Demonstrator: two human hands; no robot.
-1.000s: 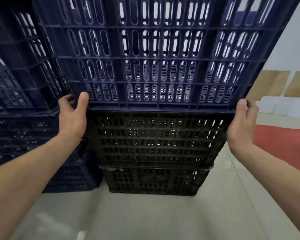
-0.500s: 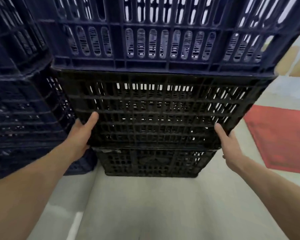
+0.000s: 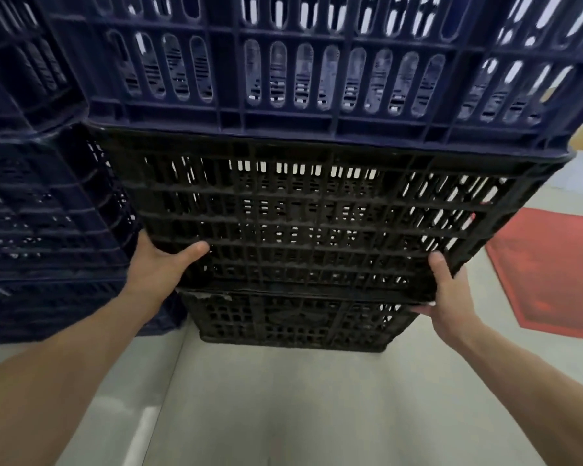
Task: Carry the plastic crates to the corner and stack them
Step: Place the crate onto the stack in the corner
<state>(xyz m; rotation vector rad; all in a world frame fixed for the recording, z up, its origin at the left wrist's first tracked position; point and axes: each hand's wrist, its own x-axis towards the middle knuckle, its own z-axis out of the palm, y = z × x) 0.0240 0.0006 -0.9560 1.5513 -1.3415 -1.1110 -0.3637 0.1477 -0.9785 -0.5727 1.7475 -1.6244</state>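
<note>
Straight ahead stands a stack of three slotted plastic crates. A dark blue crate is on top, a black crate sits in the middle, and a lower black crate rests on the floor. My left hand grips the middle black crate at its lower left corner, thumb lying across the front face, fingers hidden round the side. My right hand holds its lower right corner, thumb up against the front, fingers curled at the bottom edge.
A second stack of dark blue crates stands close on the left, touching the first stack. A red mat lies on the pale grey floor to the right. Pale boxes show at the far right edge.
Both hands left the blue crate's bottom edge and dropped to the lower corners of the middle black crate, where they now close on it. The view has come nearer and lower.
</note>
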